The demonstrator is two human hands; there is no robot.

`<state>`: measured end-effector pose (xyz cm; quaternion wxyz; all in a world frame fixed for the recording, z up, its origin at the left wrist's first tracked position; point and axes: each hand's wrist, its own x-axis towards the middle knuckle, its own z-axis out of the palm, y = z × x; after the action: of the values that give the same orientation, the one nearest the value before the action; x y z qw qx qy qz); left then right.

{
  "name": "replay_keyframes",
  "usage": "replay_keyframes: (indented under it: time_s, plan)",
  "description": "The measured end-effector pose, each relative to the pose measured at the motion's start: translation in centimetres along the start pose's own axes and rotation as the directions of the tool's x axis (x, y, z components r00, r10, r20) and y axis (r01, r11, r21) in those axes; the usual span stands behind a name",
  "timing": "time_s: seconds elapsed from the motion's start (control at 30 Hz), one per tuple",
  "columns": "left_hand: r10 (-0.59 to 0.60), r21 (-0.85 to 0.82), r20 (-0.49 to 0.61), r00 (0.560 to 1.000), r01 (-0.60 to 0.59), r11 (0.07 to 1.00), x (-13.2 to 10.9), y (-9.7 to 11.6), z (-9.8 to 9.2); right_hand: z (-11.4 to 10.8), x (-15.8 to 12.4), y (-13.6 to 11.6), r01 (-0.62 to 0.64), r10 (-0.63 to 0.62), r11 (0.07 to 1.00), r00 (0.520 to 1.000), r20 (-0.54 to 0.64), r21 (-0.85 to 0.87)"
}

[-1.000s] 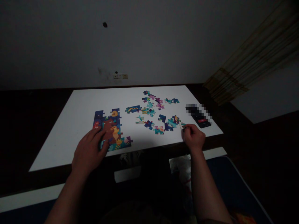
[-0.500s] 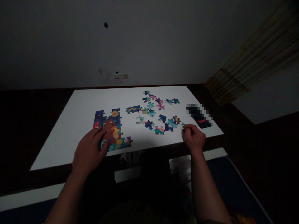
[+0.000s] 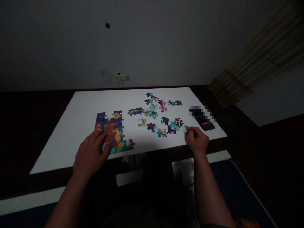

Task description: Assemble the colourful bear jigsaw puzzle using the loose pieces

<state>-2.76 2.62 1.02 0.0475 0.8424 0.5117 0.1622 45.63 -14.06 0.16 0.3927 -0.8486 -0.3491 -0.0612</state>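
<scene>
My left hand (image 3: 92, 150) lies with fingers stretched out over the left part of a joined jigsaw section (image 3: 114, 131), which shows a brown animal on dark blue. At the table's right, my right hand (image 3: 197, 139) is closed, its fingertips pinching a small teal jigsaw piece (image 3: 186, 127) that is mostly hidden. Just left of it lies a cluster of teal and blue pieces (image 3: 175, 125). Several loose pieces spread across the middle, among them a pink and teal piece (image 3: 162, 132) and a joined blue strip with a yellow band (image 3: 136, 111).
The white table (image 3: 64, 126) carries everything. A dark phone (image 3: 207, 126), partly blurred out, lies near its right edge. Beyond stands a wall with sockets (image 3: 123, 78); a curtain (image 3: 251, 69) hangs at the right. A plastic bag (image 3: 186, 171) is below the table edge.
</scene>
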Motion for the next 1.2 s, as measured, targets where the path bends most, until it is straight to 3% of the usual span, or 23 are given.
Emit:
replay_keyframes:
  time_s: [1.2]
  plan:
    - [-0.002,-0.022,0.019,1.0,0.002,1.0,0.0,0.2,-0.5,0.7,0.0,1.2,0.047,-0.047,0.999,0.998,-0.03,-0.003]
